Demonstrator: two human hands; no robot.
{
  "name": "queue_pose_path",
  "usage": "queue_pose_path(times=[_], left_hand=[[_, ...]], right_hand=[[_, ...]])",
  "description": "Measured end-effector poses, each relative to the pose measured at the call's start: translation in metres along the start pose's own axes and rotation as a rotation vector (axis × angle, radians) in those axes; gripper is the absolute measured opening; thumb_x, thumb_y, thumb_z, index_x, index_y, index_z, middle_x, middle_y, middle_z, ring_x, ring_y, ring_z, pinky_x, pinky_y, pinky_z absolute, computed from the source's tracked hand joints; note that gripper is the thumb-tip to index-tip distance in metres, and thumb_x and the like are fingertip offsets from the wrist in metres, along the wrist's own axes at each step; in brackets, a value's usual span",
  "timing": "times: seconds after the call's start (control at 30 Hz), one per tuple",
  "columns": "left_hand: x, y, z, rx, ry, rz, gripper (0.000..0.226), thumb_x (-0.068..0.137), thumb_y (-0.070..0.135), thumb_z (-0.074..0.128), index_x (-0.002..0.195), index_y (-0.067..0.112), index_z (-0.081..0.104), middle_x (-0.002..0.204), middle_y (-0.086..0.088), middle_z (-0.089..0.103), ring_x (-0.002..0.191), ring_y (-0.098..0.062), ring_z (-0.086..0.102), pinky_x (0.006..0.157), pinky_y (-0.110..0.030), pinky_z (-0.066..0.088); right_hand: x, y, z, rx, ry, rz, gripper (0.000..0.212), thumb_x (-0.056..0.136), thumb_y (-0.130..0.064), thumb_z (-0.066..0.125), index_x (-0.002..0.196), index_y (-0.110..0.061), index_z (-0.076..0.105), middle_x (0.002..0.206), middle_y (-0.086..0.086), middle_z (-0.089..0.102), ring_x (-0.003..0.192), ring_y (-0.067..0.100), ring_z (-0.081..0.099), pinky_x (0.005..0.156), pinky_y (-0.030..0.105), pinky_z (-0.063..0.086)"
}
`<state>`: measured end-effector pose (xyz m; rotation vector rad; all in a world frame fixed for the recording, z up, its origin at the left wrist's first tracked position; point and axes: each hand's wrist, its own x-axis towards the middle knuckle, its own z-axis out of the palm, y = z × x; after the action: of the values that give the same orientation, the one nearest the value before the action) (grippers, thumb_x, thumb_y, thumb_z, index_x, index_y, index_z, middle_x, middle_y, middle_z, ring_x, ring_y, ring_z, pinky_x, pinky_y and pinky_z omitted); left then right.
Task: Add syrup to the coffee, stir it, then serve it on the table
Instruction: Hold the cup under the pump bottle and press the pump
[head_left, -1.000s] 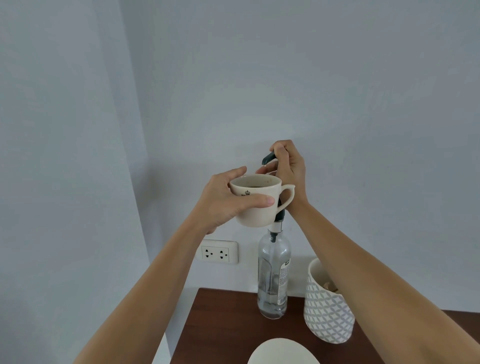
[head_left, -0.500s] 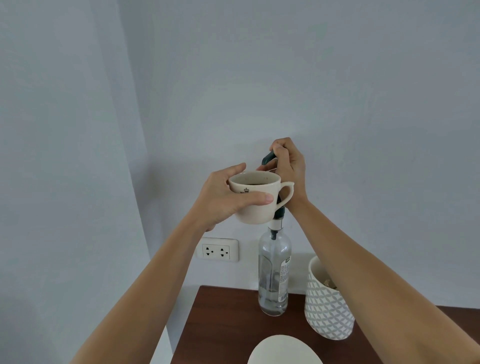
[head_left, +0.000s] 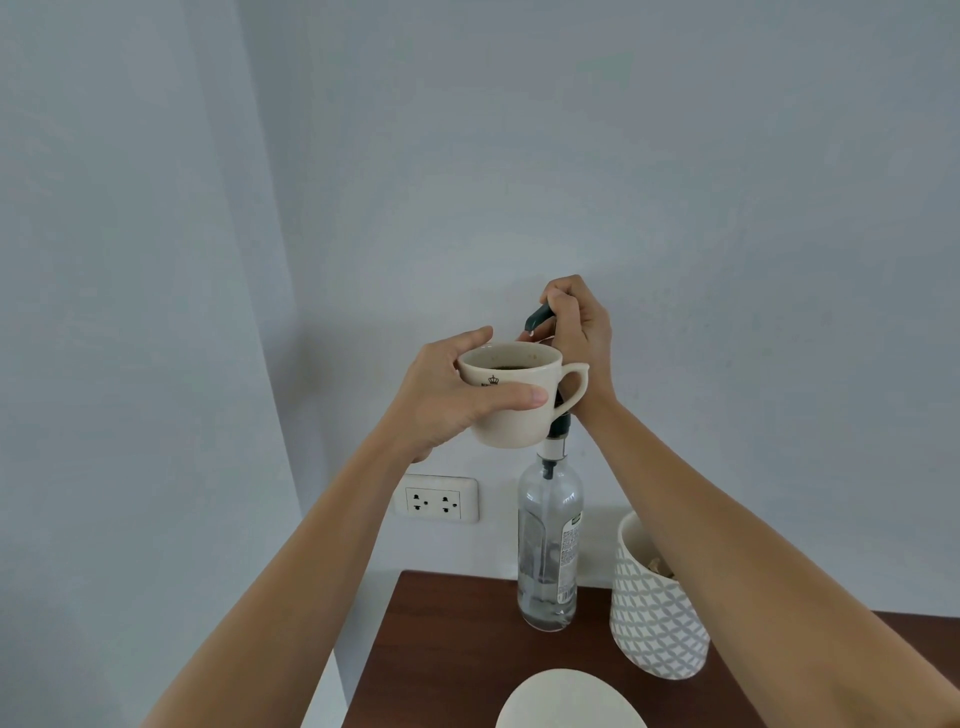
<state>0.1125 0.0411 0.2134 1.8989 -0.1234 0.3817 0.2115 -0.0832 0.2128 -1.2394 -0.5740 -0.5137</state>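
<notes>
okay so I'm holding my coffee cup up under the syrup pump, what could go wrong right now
1. The pump spout sits over the far rim of the cup, not its middle, so syrup may run down the outside.
2. The left hand holds the cup by its body in mid-air, and a hard press by the right hand might jostle it and slop coffee.
3. Pressing off-centre could tip the tall bottle toward the patterned pot.

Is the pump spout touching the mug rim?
Apart. In the head view, the spout tip hangs above the far rim of the mug, with a strip of wall and fingers visible between them.
</notes>
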Motion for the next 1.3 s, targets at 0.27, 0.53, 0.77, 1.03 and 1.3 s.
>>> queue_pose_path(times=[0.27,0.53,0.77,1.03,1.3], left_hand=[[-0.0001,-0.0004,0.0,-0.01,-0.011,-0.001,0.104,0.054,0.029,0.093,0.147,0.017,0.048,0.146,0.001,0.057,0.118,-0.013,0.06,0.076,-0.017,0.049],[-0.0015,0.0005,-0.0003,0.008,-0.007,0.002,0.111,0.048,0.036,0.091,0.148,0.018,0.047,0.144,0.002,0.058,0.117,-0.011,0.062,0.073,-0.016,0.048],[-0.0018,0.0008,-0.0008,0.003,-0.007,0.004,0.108,0.052,0.032,0.096,0.148,0.019,0.048,0.145,0.002,0.057,0.118,-0.012,0.061,0.074,-0.017,0.048],[-0.0005,-0.0006,-0.0011,-0.003,0.0,0.006,0.099,0.061,0.025,0.095,0.148,0.018,0.048,0.147,0.002,0.056,0.117,-0.013,0.06,0.073,-0.017,0.048],[0.0014,-0.0032,-0.0023,-0.012,-0.01,0.001,0.093,0.065,0.02,0.093,0.147,0.018,0.049,0.147,0.001,0.056,0.119,-0.013,0.059,0.078,-0.019,0.049]], right_hand=[[0.0005,0.0004,-0.0013,-0.038,0.005,-0.008,0.021,0.095,-0.008,0.04,0.076,-0.006,0.049,0.047,-0.008,0.054,0.044,0.017,0.057,0.047,0.026,0.044],[0.0018,0.0033,-0.001,-0.039,0.009,-0.018,0.021,0.093,-0.008,0.041,0.074,-0.006,0.049,0.046,-0.008,0.051,0.043,0.016,0.055,0.051,0.032,0.045],[0.0006,0.0021,-0.0008,-0.036,0.019,-0.003,0.02,0.092,-0.006,0.04,0.075,-0.003,0.051,0.048,-0.007,0.053,0.044,0.014,0.053,0.05,0.029,0.044],[0.0023,0.0052,-0.0007,-0.043,0.016,-0.012,0.021,0.091,-0.005,0.039,0.074,-0.004,0.051,0.046,-0.008,0.052,0.044,0.015,0.052,0.051,0.031,0.043],[0.0028,0.0074,-0.0011,-0.059,0.012,-0.038,0.021,0.09,-0.006,0.038,0.073,-0.005,0.05,0.048,-0.008,0.051,0.045,0.016,0.051,0.051,0.034,0.042]])
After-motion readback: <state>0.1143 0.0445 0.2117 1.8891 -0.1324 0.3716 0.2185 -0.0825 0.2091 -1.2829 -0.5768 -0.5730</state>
